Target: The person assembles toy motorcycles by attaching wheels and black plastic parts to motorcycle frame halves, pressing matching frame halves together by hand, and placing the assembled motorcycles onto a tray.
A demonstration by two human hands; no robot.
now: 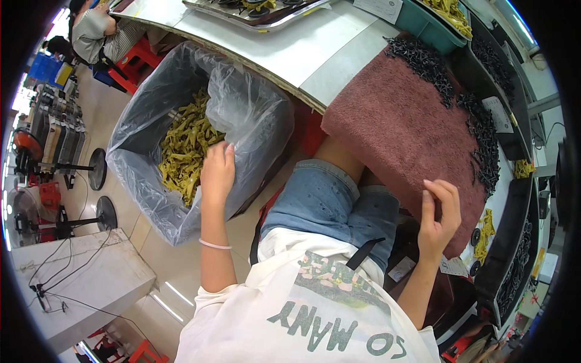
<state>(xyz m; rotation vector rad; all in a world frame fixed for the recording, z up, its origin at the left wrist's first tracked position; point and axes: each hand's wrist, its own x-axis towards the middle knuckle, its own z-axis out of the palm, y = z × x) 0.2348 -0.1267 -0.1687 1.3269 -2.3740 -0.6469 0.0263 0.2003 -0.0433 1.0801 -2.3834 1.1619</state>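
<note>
My left hand (pixel 218 170) hangs over the near side of a bin lined with a clear plastic bag (pixel 254 115). Its fingers are loosely bent and I see nothing in them. Inside the bag lies a heap of olive-yellow, strip-like pieces (pixel 184 145). At the right, my right hand (pixel 440 221) is above the near edge of a reddish-brown towel (pixel 399 103), thumb and fingers apart, with nothing visible between them. Small black pieces lie in a pile (pixel 423 63) along the towel's far edge, and more black pieces (pixel 484 145) lie along its right side.
Black trays (pixel 514 242) of dark pieces line the right side. A teal bin (pixel 426 30) holds yellow pieces at the back, near a metal tray (pixel 260 23). Standing fans (pixel 60 166) and a white box with cables (pixel 91 284) are at left. Another person (pixel 100 36) sits far left.
</note>
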